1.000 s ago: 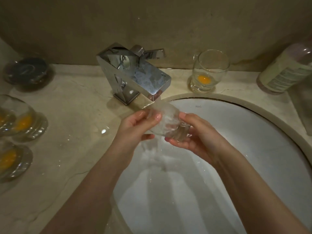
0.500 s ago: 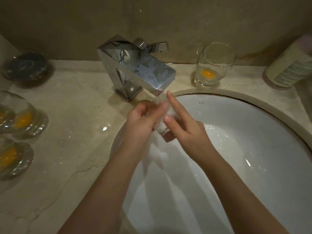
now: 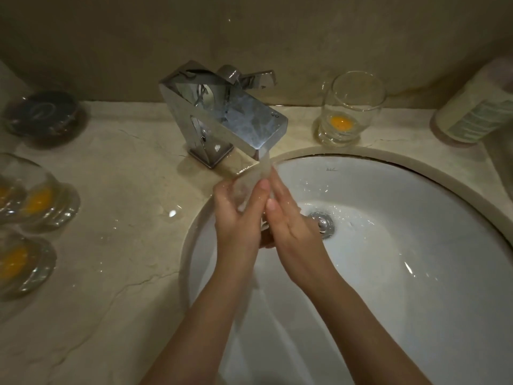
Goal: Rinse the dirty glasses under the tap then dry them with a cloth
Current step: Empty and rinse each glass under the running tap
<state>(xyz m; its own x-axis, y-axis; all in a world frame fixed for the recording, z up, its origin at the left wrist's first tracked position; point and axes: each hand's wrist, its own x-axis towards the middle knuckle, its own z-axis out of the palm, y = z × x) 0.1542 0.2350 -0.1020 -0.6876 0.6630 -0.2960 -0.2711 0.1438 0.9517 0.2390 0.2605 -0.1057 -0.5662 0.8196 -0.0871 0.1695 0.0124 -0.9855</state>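
**Glass between my palms, mouth up under the spout**

While water is running off the tap, I am holding one clear glass between both hands over the sink. My left hand is curling round its near-left side, fingers closed against the wall; my right hand is pressing flat along its right side, fingers stretched up toward the spout rather than wrapped. The glass is blurred by the stream, so I cannot tell exactly where its base is sitting, but its long axis seems to be running up and slightly away from me, rim just beneath the spout's lip. It is lying dead centre between the hands, neither one nearer.

Further out, the dirty glasses are waiting on the tabletop. One upright glass with an orange residue is standing behind the basin, well to the right of the tap, so my right hand is nearer to it. Several more stained glasses are sitting at the far left edge, closer to my left hand. A dark round dish and a labelled bottle are occupying the back corners. I am seeing no cloth anywhere.
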